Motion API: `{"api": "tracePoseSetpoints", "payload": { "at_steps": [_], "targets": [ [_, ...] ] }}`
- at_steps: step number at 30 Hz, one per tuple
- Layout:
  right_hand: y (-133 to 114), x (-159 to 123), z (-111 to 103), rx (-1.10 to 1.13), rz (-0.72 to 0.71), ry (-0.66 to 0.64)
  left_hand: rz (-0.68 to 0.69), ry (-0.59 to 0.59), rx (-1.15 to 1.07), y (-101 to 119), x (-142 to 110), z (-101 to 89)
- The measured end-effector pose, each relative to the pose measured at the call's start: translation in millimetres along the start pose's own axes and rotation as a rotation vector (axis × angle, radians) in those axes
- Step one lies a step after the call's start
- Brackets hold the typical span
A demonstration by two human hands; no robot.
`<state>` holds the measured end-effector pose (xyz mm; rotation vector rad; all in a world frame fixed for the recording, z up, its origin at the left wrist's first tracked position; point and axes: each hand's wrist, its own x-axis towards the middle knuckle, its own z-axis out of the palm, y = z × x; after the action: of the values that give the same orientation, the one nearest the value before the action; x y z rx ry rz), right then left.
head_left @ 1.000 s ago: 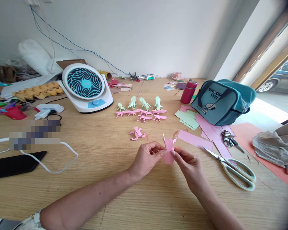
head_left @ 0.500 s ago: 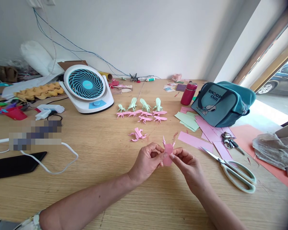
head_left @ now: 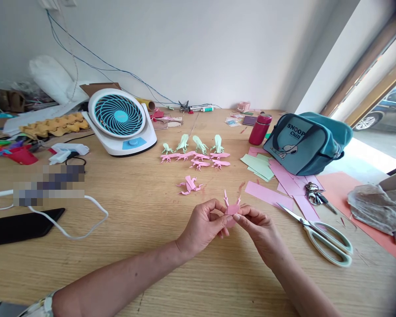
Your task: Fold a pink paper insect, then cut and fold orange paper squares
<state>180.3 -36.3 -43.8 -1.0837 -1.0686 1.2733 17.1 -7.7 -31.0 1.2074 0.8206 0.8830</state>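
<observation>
Wooden tabletop (head_left: 132, 268) stands against a pale wall. From the left come the white-and-blue fan (head_left: 120, 116) and one pink origami frog (head_left: 189, 184), both unmoved. Nearer, the left hand (head_left: 199, 224) and the right hand (head_left: 263, 229) pinch a pink folded paper (head_left: 232, 209) between them; compared with one second ago, its flat body shows shorter. Rightmost, scissors (head_left: 307, 223) lie as before.
</observation>
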Motion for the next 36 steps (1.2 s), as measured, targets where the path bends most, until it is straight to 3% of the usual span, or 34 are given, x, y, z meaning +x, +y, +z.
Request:
{"api": "tracePoseSetpoints", "payload": {
  "at_steps": [6,13,16,19,27,36],
  "targets": [
    [-1.2,-0.3,1.1,-0.033,-0.018,0.046,-0.039,0.037,-0.138,0.1,-3.5,3.4],
    [-6.2,-2.1,4.3,0.076,0.03,-0.025,0.063,0.038,-0.217,4.5,-1.5,8.8],
    [-6.5,-1.9,6.2,0.1,0.041,0.021,0.075,0.033,-0.23,1.1,-0.9,8.6],
    [-2.3,-1.9,6.6,0.109,0.016,0.08,0.058,0.063,-0.229,-3.3,-1.1,8.8],
    [5.3,-1.8,9.8,0.06,-0.102,0.059,0.045,0.131,-0.256,-9.1,1.3,9.2],
    [5.3,-2.8,8.5,0.049,-0.125,0.032,-0.02,0.087,-0.267,-8.7,-1.1,12.9]
  ]
}}
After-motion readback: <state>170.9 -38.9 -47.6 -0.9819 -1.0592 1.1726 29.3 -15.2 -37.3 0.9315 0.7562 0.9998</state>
